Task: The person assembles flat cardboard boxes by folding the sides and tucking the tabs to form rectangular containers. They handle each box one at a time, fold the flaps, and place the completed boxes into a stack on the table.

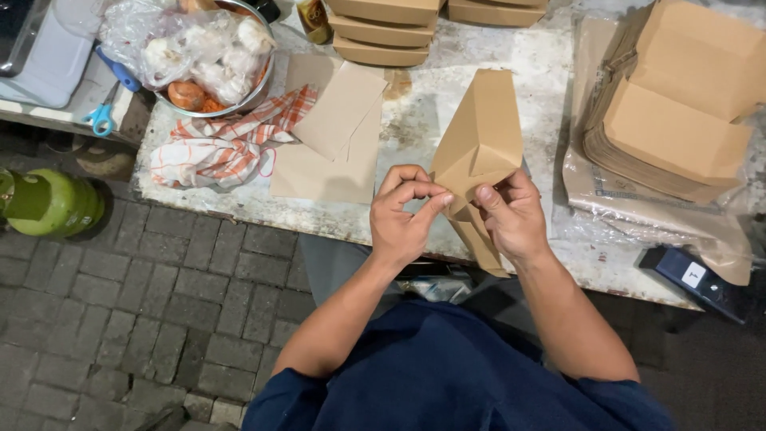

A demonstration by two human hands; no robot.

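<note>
Both my hands are up over the near edge of the worn white stone table, and between them is a flat brown kraft-paper box blank, half folded and standing on its point. My left hand is curled shut, thumb and forefinger pinching the lower left corner of the blank. My right hand grips the fold just beside it, thumb pressed on top of the paper, and a narrow flap of the blank hangs below my right palm past the table edge. The blank's upper part tilts away from me above the table; I think it is clear of the surface, though from this angle I can't be sure.

To the left lie two loose flat brown paper sheets, overlapping, next to a crumpled orange-and-white checked cloth. Behind the cloth sits a round metal bowl of food under clear plastic wrap. At the far edge there's a stack of assembled brown paper boxes. On my right, a thick pile of unfolded brown blanks rests in its clear plastic wrapper. Blue-handled scissors lie at the far left, and a green gas cylinder stands on the paving below.
</note>
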